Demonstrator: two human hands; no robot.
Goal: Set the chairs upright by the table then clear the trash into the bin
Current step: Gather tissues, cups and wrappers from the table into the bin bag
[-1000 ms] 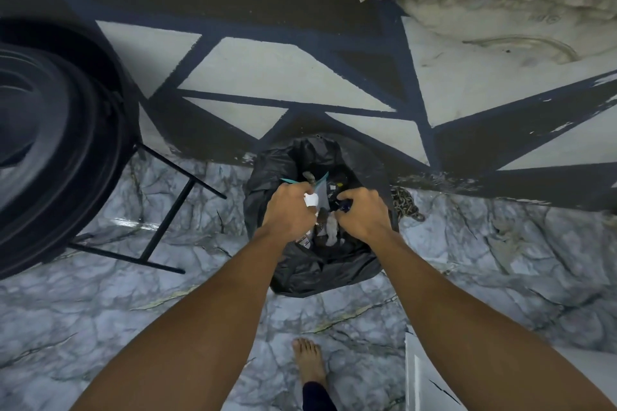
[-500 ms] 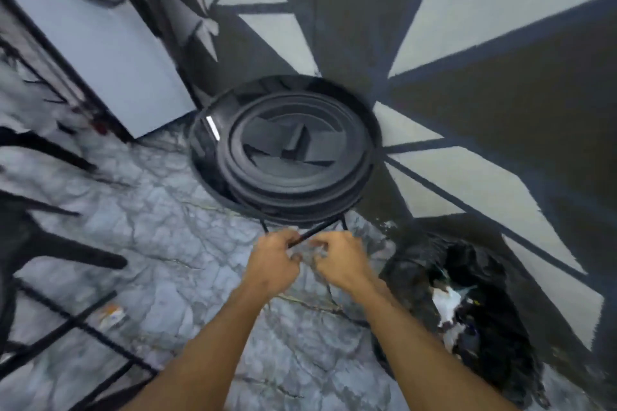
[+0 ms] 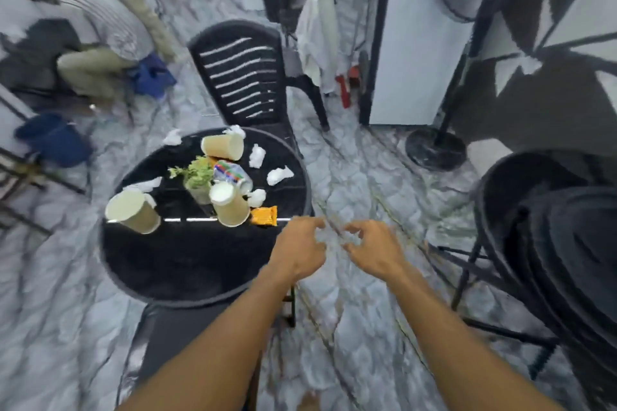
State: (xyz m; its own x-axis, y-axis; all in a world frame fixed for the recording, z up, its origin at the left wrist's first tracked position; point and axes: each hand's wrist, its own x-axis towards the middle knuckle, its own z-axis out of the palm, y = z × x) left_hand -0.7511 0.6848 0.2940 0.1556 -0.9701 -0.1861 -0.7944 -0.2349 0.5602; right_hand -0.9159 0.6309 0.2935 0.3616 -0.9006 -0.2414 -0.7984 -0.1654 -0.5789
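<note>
Moved: view has swung off the bag and onto the table (image 3: 187, 264); the hands, bunched together over the bag a second ago, are now apart.
Table: round and black, centre left; its right rim runs just under the left hand.
Trash: three cups (image 3: 230, 203), the far one on its side, a can (image 3: 232, 173) and white tissues (image 3: 279, 174), all on the far half; an orange wrapper (image 3: 264, 215) lies near the right rim, just beyond the left fingertips.
Chair (image 3: 247, 77): upright at the far rim, upper centre.
Seat (image 3: 173, 337): dark and blurred, tucked under the near rim, bottom centre.
Open room: a strip of marble floor (image 3: 350, 183) runs up the middle between the table and the black stand (image 3: 551, 243) at right; a fan base (image 3: 434, 147) stands at its far right end.
Left hand (image 3: 298, 250): palm down over the rim, fingers loosely half-curled, holding nothing.
Right hand (image 3: 374, 252): beside it over the floor, not touching it, fingers loosely hooked, holding nothing.
Arms: both reach up from the bottom edge, nearly straight.
</note>
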